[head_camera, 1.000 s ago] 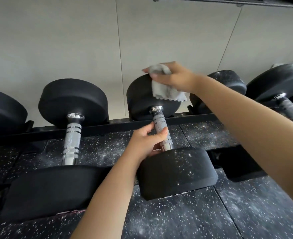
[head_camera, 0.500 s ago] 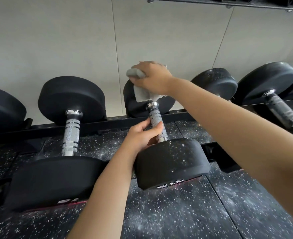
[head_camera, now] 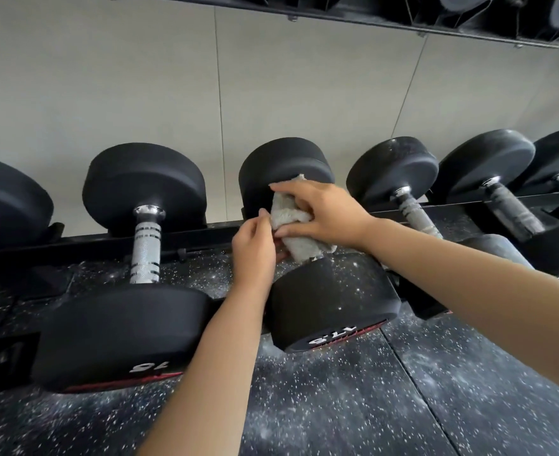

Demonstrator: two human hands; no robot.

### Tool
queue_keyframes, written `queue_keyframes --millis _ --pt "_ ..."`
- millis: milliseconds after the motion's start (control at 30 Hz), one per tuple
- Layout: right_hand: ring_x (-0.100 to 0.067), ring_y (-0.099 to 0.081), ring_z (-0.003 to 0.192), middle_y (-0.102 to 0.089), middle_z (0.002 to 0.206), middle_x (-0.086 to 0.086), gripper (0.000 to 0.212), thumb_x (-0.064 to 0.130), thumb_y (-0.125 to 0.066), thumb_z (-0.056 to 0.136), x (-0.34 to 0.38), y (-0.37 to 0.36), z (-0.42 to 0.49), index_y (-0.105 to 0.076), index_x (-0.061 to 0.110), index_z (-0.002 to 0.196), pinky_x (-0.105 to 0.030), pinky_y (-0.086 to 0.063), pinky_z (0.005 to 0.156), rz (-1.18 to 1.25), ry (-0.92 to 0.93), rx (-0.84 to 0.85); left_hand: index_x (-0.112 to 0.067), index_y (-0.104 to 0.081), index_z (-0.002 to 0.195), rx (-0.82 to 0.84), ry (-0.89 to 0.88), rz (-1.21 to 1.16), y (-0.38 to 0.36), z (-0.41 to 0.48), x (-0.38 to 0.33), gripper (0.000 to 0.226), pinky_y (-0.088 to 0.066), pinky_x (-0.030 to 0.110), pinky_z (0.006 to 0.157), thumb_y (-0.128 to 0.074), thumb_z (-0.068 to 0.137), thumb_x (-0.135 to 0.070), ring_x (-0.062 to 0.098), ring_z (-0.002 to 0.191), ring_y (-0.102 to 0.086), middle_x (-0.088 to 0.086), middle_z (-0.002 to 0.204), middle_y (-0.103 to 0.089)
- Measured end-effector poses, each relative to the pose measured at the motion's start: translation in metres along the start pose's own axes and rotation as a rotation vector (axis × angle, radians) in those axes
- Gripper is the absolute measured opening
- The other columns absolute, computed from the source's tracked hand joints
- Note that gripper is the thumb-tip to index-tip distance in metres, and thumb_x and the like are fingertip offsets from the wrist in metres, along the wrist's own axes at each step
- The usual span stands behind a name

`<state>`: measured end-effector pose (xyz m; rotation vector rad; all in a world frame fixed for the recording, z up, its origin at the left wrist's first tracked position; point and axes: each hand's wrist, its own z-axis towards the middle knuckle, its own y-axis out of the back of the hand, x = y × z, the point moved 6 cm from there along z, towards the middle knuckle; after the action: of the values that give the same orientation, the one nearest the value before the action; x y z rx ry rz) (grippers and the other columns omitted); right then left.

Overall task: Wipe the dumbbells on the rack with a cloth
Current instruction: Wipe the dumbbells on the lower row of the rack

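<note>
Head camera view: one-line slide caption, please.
The left hand and right hand grip a grey cloth between the heads of a black dumbbell on the rack.

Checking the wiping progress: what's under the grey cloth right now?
The grey cloth lies over the handle of the middle dumbbell, between its black heads. The handle itself is hidden by the cloth and both hands: right hand grips it, left hand pinches its edge.

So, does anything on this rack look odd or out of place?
Nothing askew, but dust stands out: the dumbbell under the cloth has white specks on its near head, and its right neighbour looks greyish, while the left neighbour is clean black.
</note>
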<state>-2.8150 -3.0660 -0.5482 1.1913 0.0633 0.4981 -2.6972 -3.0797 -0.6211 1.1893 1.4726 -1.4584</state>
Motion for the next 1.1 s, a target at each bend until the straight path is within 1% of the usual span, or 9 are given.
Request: queue_keyframes --millis 100,233,333,433,533,733,967,1033,1100 --pt "-0.008 -0.058 0.081 -0.062 0.092 0.004 0.05 0.055 -0.063 0.086 -0.013 0.013 -0.008 -0.062 0.019 0.121 -0.029 -0.049 0.079 0.242 -0.157 0.001 -0.014 -0.067 0.088 0.043 -0.024 -0.001 -0.002 -0.003 -0.001 0.032 -0.06 0.041 0.071 -0.047 0.1 -0.036 0.032 0.094 -0.068 0.02 0.101 -0.068" --pt "-0.015 -0.053 0.095 -0.05 0.112 0.004 0.059 0.057 -0.063 0.086 -0.026 -0.004 -0.019 -0.043 0.027 0.134 -0.031 -0.044 0.086 0.088 -0.333 0.19 -0.016 -0.067 0.085 0.071 -0.093 0.075 -0.006 0.0 -0.005 0.029 -0.06 0.036 0.066 -0.05 0.098 -0.036 0.021 0.083 -0.069 0.009 0.087 -0.07" --pt "-0.008 -0.051 0.074 -0.056 0.098 0.002 0.047 0.043 -0.063 0.093 -0.023 -0.016 -0.007 -0.043 0.021 0.13 -0.012 -0.036 0.063 0.128 -0.326 0.123 -0.016 -0.065 0.091 0.037 -0.131 0.142 -0.004 0.005 -0.003 0.014 -0.059 0.041 0.068 -0.057 0.095 -0.026 0.008 0.069 -0.064 -0.004 0.078 -0.066" --pt "-0.003 -0.052 0.066 -0.058 0.076 0.011 0.033 0.039 -0.065 0.093 -0.024 -0.008 0.006 -0.055 0.017 0.115 -0.021 -0.04 0.061 0.154 -0.357 0.01 -0.019 -0.066 0.094 0.005 -0.159 0.177 -0.001 0.01 -0.001 0.005 -0.058 0.049 0.072 -0.063 0.092 -0.023 0.015 0.072 -0.066 0.0 0.079 -0.067" --pt "-0.015 -0.061 0.08 -0.069 0.096 0.002 0.028 0.039 -0.069 0.09 -0.029 -0.002 0.004 -0.064 0.017 0.106 -0.033 -0.051 0.076 0.237 -0.391 0.03 -0.021 -0.067 0.097 0.024 -0.177 0.198 -0.001 0.013 0.002 0.01 -0.059 0.046 0.074 -0.067 0.089 -0.027 0.023 0.084 -0.07 0.005 0.088 -0.07" --pt "0.003 -0.046 0.048 -0.056 0.07 0.01 0.019 0.033 -0.07 0.09 -0.033 0.002 -0.012 -0.065 0.018 0.1 -0.011 -0.034 0.051 0.21 -0.348 0.133 -0.024 -0.068 0.089 0.01 -0.191 0.229 0.0 0.02 0.006 0.007 -0.058 0.046 0.077 -0.064 0.09 -0.019 0.023 0.084 -0.069 0.003 0.087 -0.07" --pt "-0.005 -0.057 0.101 -0.067 0.113 0.005 0.028 0.027 -0.07 0.091 -0.032 0.003 0.006 -0.071 0.016 0.116 -0.014 -0.041 0.085 0.242 -0.383 0.03 -0.025 -0.065 0.087 0.018 -0.184 0.201 -0.003 0.02 0.007 0.01 -0.06 0.041 0.07 -0.061 0.093 -0.017 0.023 0.083 -0.068 0.004 0.086 -0.068" --pt "-0.003 -0.061 0.104 -0.07 0.118 0.005 0.029 0.028 -0.071 0.09 -0.031 0.005 -0.001 -0.072 0.02 0.118 -0.021 -0.046 0.094 0.226 -0.372 0.088 -0.026 -0.065 0.086 0.016 -0.174 0.197 -0.003 0.02 0.007 0.011 -0.06 0.041 0.069 -0.062 0.092 -0.017 0.024 0.085 -0.069 0.004 0.087 -0.068" --pt "0.012 -0.061 0.087 -0.073 0.109 0.012 0.031 0.027 -0.071 0.089 -0.03 0.005 -0.01 -0.071 0.021 0.12 -0.015 -0.05 0.085 0.232 -0.35 0.176 -0.025 -0.066 0.087 0.006 -0.171 0.194 -0.003 0.019 0.007 0.009 -0.06 0.041 0.068 -0.063 0.091 -0.018 0.026 0.084 -0.069 0.006 0.087 -0.069"
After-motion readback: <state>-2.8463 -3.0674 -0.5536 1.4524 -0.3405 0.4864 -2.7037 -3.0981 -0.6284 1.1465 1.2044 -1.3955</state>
